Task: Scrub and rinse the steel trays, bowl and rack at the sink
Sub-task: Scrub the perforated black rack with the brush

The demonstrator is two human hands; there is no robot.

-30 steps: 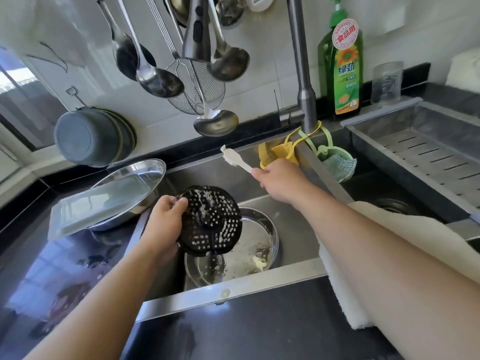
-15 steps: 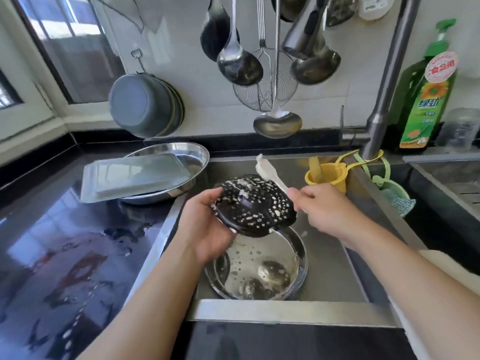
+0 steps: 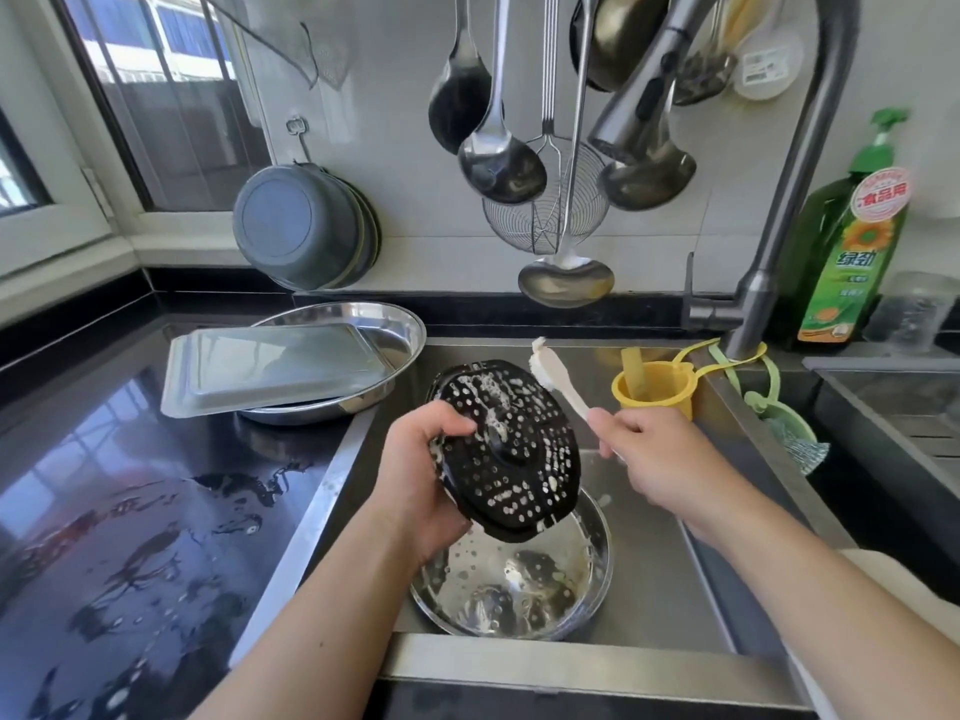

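The left hand (image 3: 421,480) grips the black perforated rack (image 3: 506,452) by its left edge, thumb over the rim, and holds it tilted over the sink (image 3: 649,605). The right hand (image 3: 657,454) is clenched round the handle of a white brush (image 3: 556,376), whose head sits at the rack's upper right edge, touching or just off it; I cannot tell which. Suds fill many of the rack's holes and run along its lower rim, so the scrub of this piece looks well under way, though not rinsed. Directly below, a round steel bowl (image 3: 587,605) sits in the sink basin, flecked with foam and dark spots; it seems either soaped or only catching drips, and it clearly needs a rinse. On the counter to the left, a rectangular tray (image 3: 270,368) lies upside down across a wide round tray (image 3: 395,324); both look free of foam, which suggests they are already washed, but that is a guess. The tap (image 3: 639,111) hangs above with no water visible. By this reading, the rack and bowl remain to finish.
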